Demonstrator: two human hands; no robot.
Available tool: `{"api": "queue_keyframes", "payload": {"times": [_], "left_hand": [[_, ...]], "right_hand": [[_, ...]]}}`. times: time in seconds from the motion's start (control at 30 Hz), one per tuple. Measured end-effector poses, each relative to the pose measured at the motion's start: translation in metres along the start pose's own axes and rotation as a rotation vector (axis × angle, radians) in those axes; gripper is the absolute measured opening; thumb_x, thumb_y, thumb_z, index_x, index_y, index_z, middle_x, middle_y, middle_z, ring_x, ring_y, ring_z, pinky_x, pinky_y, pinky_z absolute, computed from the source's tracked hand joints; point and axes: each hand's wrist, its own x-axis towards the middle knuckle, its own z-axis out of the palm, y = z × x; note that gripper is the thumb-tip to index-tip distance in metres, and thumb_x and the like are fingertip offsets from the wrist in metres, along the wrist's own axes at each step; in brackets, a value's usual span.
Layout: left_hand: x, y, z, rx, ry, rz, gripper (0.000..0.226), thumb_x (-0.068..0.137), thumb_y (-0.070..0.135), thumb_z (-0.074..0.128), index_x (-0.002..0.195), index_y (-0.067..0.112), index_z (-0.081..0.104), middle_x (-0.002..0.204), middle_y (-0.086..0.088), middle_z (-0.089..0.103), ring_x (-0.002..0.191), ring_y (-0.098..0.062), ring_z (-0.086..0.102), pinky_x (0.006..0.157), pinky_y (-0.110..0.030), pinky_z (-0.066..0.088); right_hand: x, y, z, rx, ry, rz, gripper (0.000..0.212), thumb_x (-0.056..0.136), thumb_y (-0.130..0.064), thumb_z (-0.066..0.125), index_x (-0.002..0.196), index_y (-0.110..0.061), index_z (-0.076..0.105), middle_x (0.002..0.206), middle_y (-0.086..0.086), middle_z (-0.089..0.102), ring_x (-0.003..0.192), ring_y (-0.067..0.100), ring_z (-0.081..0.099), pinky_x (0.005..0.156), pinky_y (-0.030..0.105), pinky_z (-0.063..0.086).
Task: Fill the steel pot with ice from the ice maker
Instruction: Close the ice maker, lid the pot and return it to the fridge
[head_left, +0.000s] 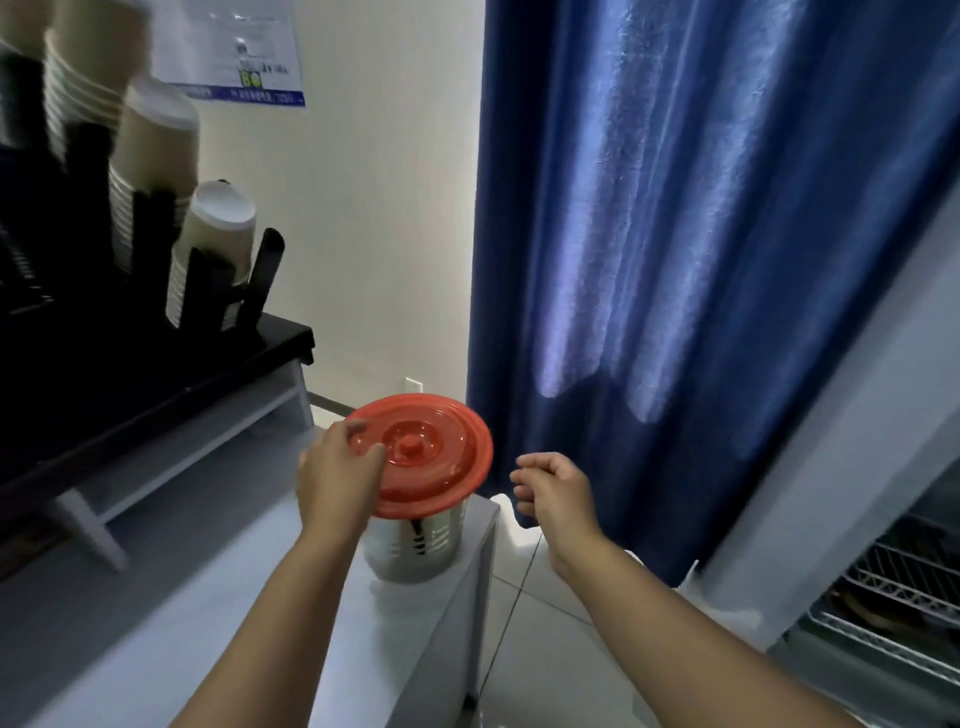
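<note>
A steel pot (415, 545) stands at the far right end of a pale counter (234, 613), near its corner. A round red lid (431, 457) covers it, tilted slightly. My left hand (337, 473) grips the lid's left rim, fingers over its top. My right hand (556, 493) hovers to the right of the pot, apart from it, fingers loosely curled and holding nothing. No ice maker can be told for certain in the view.
Stacks of paper cups (156, 156) in a black holder (130, 374) fill the left of the counter. A blue curtain (701, 234) hangs behind the pot. At the right stands an open cabinet with wire racks (893, 597). Tiled floor (545, 649) lies below.
</note>
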Motion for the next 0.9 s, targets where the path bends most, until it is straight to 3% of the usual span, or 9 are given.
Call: {"api": "queue_keyframes", "payload": {"times": [0.1,0.2,0.3,0.37,0.47,0.53,0.6,0.77,0.9], "left_hand": [[0.017,-0.015,-0.008,0.056,-0.03,-0.075,0.039,0.081,0.02,0.06,0.119,0.013,0.058,0.118,-0.012,0.058,0.114,-0.032,0.048,0.093,-0.043,0.044],[0.03,-0.025,-0.012,0.011,-0.111,-0.166,0.048,0.083,0.022,0.061,0.128,0.009,0.051,0.12,-0.014,0.056,0.106,-0.031,0.055,0.092,-0.044,0.047],[0.038,-0.031,-0.015,-0.105,-0.234,-0.255,0.056,0.083,0.023,0.062,0.132,0.003,0.045,0.104,-0.008,0.054,0.077,-0.018,0.055,0.073,-0.034,0.048],[0.044,-0.033,-0.016,-0.174,-0.284,-0.301,0.048,0.079,0.026,0.062,0.118,-0.002,0.056,0.091,-0.009,0.059,0.07,-0.016,0.054,0.062,-0.029,0.043],[0.05,-0.034,-0.015,-0.26,-0.313,-0.337,0.022,0.083,0.016,0.06,0.093,-0.002,0.065,0.076,-0.014,0.062,0.069,-0.025,0.057,0.071,-0.037,0.05],[0.053,-0.034,-0.015,-0.274,-0.324,-0.348,0.014,0.084,0.014,0.061,0.085,0.0,0.064,0.076,-0.017,0.063,0.072,-0.029,0.059,0.079,-0.042,0.052],[0.053,-0.033,-0.014,-0.279,-0.326,-0.343,0.011,0.085,0.011,0.061,0.077,0.004,0.063,0.074,-0.017,0.063,0.07,-0.029,0.059,0.076,-0.039,0.051],[0.054,-0.031,-0.013,-0.32,-0.315,-0.334,0.007,0.083,0.007,0.062,0.078,0.003,0.062,0.069,-0.017,0.061,0.063,-0.028,0.057,0.063,-0.031,0.047],[0.054,-0.029,-0.01,-0.344,-0.319,-0.33,0.013,0.071,0.018,0.069,0.074,0.006,0.063,0.069,-0.016,0.063,0.07,-0.031,0.06,0.076,-0.042,0.052]], "right_hand": [[0.012,0.002,0.022,-0.026,-0.01,0.046,0.019,0.085,-0.005,0.052,0.099,-0.016,0.057,0.07,0.001,0.055,0.061,0.015,0.047,0.055,0.025,0.037],[0.023,0.001,0.038,-0.003,-0.048,0.112,0.009,0.085,-0.009,0.053,0.091,-0.016,0.054,0.069,0.002,0.053,0.066,0.016,0.049,0.059,0.026,0.041],[0.03,0.003,0.05,-0.007,-0.08,0.181,0.007,0.089,-0.02,0.055,0.089,-0.014,0.059,0.077,0.003,0.057,0.077,0.017,0.056,0.073,0.035,0.049],[0.032,0.004,0.056,0.004,-0.091,0.229,0.009,0.089,-0.021,0.055,0.089,-0.016,0.062,0.084,0.006,0.061,0.085,0.021,0.06,0.075,0.038,0.052],[0.032,0.001,0.062,0.042,-0.103,0.265,0.009,0.089,-0.015,0.054,0.086,-0.014,0.063,0.082,0.008,0.063,0.08,0.02,0.061,0.067,0.036,0.054],[0.033,-0.001,0.063,0.051,-0.097,0.275,0.009,0.089,-0.012,0.054,0.085,-0.013,0.063,0.082,0.009,0.063,0.078,0.02,0.061,0.064,0.035,0.054],[0.034,-0.001,0.062,0.067,-0.089,0.283,0.009,0.088,-0.01,0.055,0.085,-0.012,0.063,0.081,0.009,0.063,0.076,0.02,0.061,0.063,0.036,0.054],[0.036,0.001,0.063,0.087,-0.072,0.3,0.008,0.087,-0.009,0.056,0.085,-0.011,0.063,0.076,0.008,0.063,0.072,0.021,0.062,0.063,0.037,0.054],[0.038,0.004,0.061,0.108,-0.036,0.297,0.005,0.086,-0.009,0.059,0.082,-0.011,0.062,0.074,0.008,0.062,0.071,0.023,0.06,0.067,0.04,0.055]]}}
